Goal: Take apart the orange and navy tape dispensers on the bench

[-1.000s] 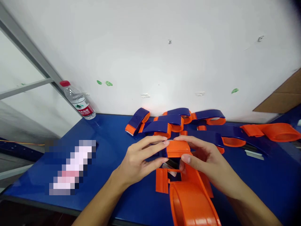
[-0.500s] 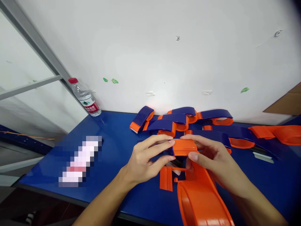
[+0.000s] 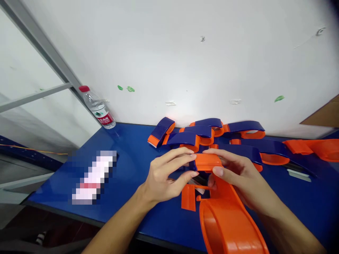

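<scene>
Between my hands is an orange tape dispenser (image 3: 233, 215), its wide loop toward me and its flat head with a toothed edge pointing away. My left hand (image 3: 169, 176) closes on the left end of the head, fingertips on top and thumb below, beside a dark blue edge. My right hand (image 3: 241, 173) grips the head's right side, thumb on the near face and fingers behind. Just below my left fingertips lies a loose orange plastic piece (image 3: 188, 197). Part of the dispenser's underside is hidden by my hands.
Several blue and orange tape dispensers (image 3: 182, 139) lie along the wall on the blue table (image 3: 127, 165). Another orange dispenser part (image 3: 327, 150) is at far right, near a pale strip (image 3: 299, 175). A water bottle (image 3: 102, 111) stands back left; a blurred-out object (image 3: 92, 178) lies left.
The view has shifted slightly. Both hands keep their hold on the dispenser, and my left thumb and fingertips have moved a little along its head.
</scene>
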Tool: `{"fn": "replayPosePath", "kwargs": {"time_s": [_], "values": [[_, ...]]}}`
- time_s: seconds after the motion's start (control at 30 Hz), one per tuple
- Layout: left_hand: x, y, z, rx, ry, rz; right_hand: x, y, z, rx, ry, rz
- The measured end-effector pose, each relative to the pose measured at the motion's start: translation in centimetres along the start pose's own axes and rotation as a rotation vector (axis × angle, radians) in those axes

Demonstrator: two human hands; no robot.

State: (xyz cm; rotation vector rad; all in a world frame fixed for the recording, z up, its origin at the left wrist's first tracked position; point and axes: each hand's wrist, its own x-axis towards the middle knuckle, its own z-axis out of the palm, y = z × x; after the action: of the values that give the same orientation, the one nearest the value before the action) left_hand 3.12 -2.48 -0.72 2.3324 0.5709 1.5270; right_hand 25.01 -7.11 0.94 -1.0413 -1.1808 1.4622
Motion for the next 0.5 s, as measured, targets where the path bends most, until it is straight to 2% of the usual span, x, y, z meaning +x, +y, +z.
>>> {"fn": "replayPosePath", "kwargs": {"time_s": [0.07, 0.13, 0.3, 0.4, 0.5], "values": [[0.2, 0.0, -0.2, -0.025, -0.012, 0.000, 0.0, -0.4, -0.4, -0.024, -0.031, 0.025], [0.4, 0.1, -0.4, -0.104, -0.014, -0.016, -0.1, -0.9, -0.5, -0.044, -0.002, 0.042], [0.6, 0.2, 0.0, -0.254, -0.007, -0.124, -0.5, -1.6, 0.1, -0.087, 0.228, 0.132], [0.3, 0.1, 0.2, -0.350, -0.003, -0.265, -0.3, -1.0, 0.0, -0.103, 0.248, 0.149], [0.2, 0.0, 0.1, -0.470, -0.048, -0.359, -0.2, 0.3, -1.2, -0.140, 0.320, 0.152]]}}
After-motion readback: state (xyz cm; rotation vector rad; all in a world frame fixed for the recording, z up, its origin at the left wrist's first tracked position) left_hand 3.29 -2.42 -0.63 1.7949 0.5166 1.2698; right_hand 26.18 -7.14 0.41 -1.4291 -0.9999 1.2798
